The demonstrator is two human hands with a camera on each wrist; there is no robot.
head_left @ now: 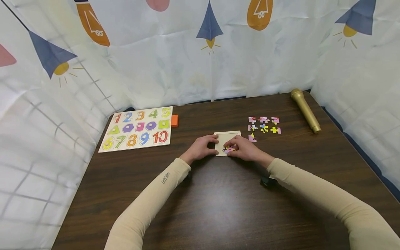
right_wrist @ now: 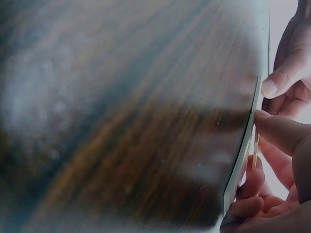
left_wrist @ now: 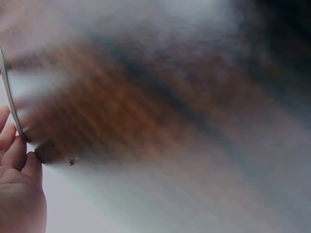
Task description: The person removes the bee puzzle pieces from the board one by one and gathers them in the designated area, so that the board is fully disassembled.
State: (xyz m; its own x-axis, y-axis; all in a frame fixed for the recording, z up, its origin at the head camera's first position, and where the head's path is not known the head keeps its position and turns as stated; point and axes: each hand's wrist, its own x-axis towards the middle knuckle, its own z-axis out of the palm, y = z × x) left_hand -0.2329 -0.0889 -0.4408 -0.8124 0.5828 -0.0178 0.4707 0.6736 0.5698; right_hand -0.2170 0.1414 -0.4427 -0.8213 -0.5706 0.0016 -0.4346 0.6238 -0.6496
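Note:
A small pale wooden puzzle tray lies on the dark table in the head view. My left hand grips its left edge, thumb near the front corner and fingers further back. My right hand is over the tray's front right part, pinching a puzzle piece whose thin edge shows in the right wrist view. Under those fingers, pink and yellow printed pieces lie in the tray, partly hidden. The left wrist view catches only the fingers at the tray's rim.
Several loose jigsaw pieces are spread right of the tray. A gold microphone lies at the back right. On the left is a number-and-shape board, with an orange block beside it. A printed curtain hangs behind the table.

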